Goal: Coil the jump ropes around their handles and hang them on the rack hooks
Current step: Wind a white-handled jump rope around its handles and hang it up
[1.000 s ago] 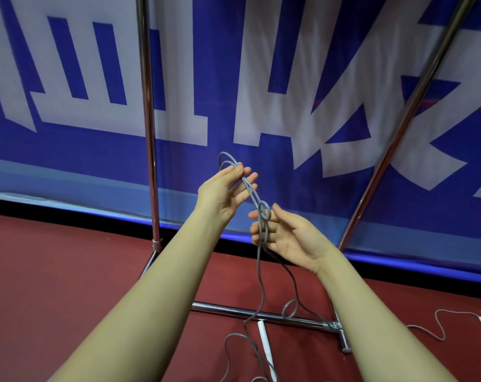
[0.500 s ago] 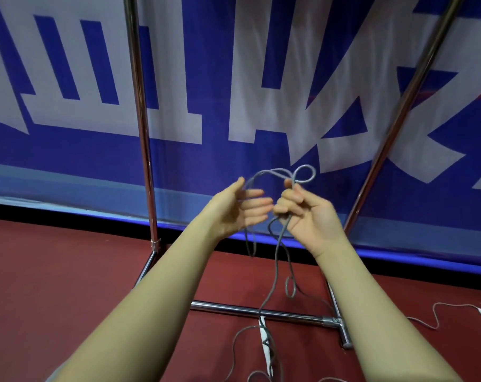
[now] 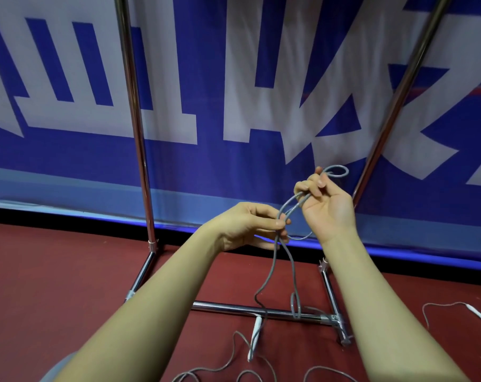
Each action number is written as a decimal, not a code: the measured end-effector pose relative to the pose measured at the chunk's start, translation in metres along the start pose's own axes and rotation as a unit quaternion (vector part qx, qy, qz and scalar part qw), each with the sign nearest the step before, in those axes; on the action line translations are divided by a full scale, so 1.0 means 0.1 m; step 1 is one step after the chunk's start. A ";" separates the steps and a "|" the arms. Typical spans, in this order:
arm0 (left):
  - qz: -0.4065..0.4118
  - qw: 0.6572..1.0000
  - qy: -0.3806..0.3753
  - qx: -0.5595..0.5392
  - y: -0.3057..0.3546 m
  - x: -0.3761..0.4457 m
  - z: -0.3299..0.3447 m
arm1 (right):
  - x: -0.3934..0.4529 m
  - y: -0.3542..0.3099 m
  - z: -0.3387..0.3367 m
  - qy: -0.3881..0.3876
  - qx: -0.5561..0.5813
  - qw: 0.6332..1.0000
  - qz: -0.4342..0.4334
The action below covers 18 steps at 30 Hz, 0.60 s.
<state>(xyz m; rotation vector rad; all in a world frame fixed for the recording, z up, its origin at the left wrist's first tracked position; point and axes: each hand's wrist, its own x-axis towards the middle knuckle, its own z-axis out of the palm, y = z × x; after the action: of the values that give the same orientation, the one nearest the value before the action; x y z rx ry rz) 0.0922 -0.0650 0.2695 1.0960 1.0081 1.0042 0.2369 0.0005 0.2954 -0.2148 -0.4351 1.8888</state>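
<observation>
A thin grey jump rope (image 3: 272,274) runs between both hands and trails down to the red floor. My right hand (image 3: 326,205) is raised, palm toward me, pinching the rope with a small loop (image 3: 337,170) sticking up past its fingertips. My left hand (image 3: 250,226), lower and to the left, pinches two strands of the same rope between thumb and fingers. A white handle (image 3: 254,337) lies on the floor below, near the rack's base bar. The chrome rack (image 3: 136,128) stands behind the hands; its hooks are out of view.
The rack's base bar (image 3: 247,308) crosses the floor under the hands, with a foot (image 3: 344,339) at the right. Its right upright (image 3: 396,97) leans away. Another rope with a white handle (image 3: 479,315) lies at far right. A blue and white banner (image 3: 234,106) fills the background.
My right hand has risen and moved right with the small loop. My left hand has closed on the strands and dropped lower, stretching rope between the hands.
</observation>
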 end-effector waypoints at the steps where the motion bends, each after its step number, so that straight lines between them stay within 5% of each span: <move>1: 0.009 1.000 0.008 -0.004 0.02 -0.01 -0.01 | 0.01 0.00 -0.01 0.003 -0.003 1.000 0.002; 6: 0.065 0.989 0.082 -0.107 0.18 -0.02 -0.01 | 0.03 -0.01 -0.12 -0.019 -0.108 0.991 0.073; 12: 0.158 0.919 0.226 -0.283 0.36 0.06 -0.08 | -0.06 0.15 -0.16 -0.070 -0.431 0.878 0.197; 18: 0.183 0.868 0.292 -0.358 0.34 0.07 -0.17 | -0.12 0.30 -0.22 -0.146 -0.408 0.854 0.290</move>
<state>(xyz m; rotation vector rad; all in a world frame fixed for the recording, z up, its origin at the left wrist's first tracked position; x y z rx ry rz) 0.0736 -0.0493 0.2997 0.3464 0.7708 1.9080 0.2225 -0.0156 0.2626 -0.6866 -1.5227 2.2148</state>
